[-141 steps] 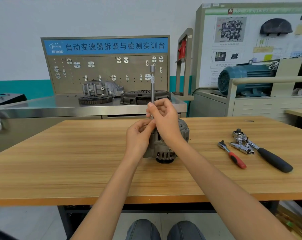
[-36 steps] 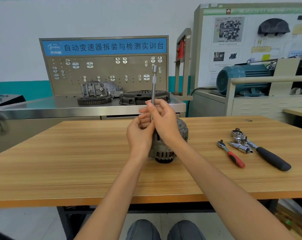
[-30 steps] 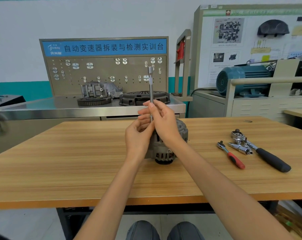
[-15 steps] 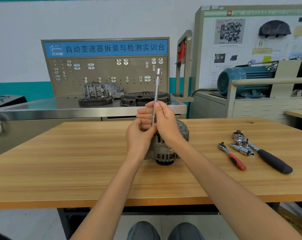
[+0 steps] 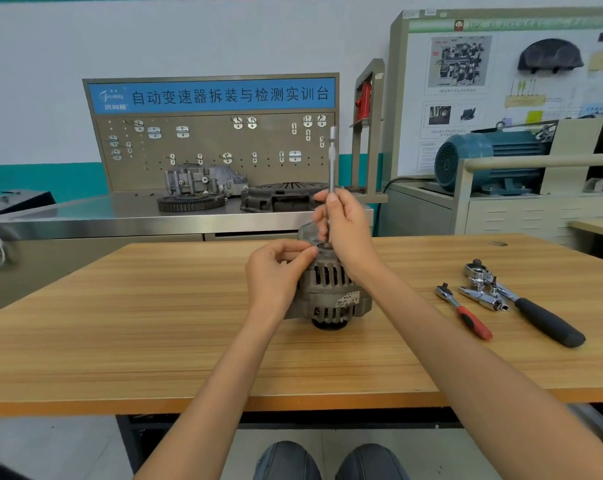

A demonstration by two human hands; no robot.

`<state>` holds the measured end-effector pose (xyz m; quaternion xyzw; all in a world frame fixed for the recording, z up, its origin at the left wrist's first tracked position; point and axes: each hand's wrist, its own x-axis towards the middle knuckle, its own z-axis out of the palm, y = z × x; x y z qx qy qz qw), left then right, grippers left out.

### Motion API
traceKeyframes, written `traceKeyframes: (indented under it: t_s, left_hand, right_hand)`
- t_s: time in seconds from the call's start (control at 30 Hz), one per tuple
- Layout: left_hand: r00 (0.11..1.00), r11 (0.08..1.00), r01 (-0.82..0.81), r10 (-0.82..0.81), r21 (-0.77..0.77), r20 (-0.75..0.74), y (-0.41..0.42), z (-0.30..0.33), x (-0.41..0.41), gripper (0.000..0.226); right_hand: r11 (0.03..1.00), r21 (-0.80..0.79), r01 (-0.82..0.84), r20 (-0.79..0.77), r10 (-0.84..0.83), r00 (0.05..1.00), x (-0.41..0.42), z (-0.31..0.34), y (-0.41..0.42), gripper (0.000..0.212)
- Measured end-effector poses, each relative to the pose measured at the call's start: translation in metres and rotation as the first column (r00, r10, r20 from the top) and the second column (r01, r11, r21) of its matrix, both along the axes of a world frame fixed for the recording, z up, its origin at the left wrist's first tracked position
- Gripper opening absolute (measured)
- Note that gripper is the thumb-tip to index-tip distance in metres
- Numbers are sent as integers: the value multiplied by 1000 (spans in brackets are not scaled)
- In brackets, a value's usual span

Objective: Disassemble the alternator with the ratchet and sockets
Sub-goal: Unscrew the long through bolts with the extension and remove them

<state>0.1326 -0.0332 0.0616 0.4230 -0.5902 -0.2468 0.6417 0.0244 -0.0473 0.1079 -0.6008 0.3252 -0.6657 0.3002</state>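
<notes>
Head view: grey cast-metal alternator point(image 5: 329, 292) is standing on end mid-way across the wooden table point(image 5: 120, 323), directly under both my hands. My right hand point(image 5: 345, 230) is pinching the long chrome extension bar point(image 5: 332, 161), axis near vertical, lower end hidden at the top face. My left hand point(image 5: 276, 268) is pinching something at the top rim; can't tell what. Red-handled ratchet point(image 5: 464, 311) lying well to the right, nearer my right hand.
</notes>
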Motion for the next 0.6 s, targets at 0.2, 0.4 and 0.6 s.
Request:
traceKeyframes:
  t_s: [0.2, 0.4, 0.6]
  left_hand:
    - [995, 995, -78, 82, -68, 61, 0, 0, -4, 13]
    - [988, 992, -115, 120, -53, 96, -6, 8, -6, 25]
    - [987, 989, -125, 132, -72, 87, -7, 12, -6, 26]
  right_hand:
    - [993, 95, 65, -133, -52, 990, -1, -6, -9, 21]
    - [991, 63, 118, -213, -102, 972, -1, -8, -9, 21]
    - [989, 80, 125, -211, -106, 972, -1, -8, -9, 21]
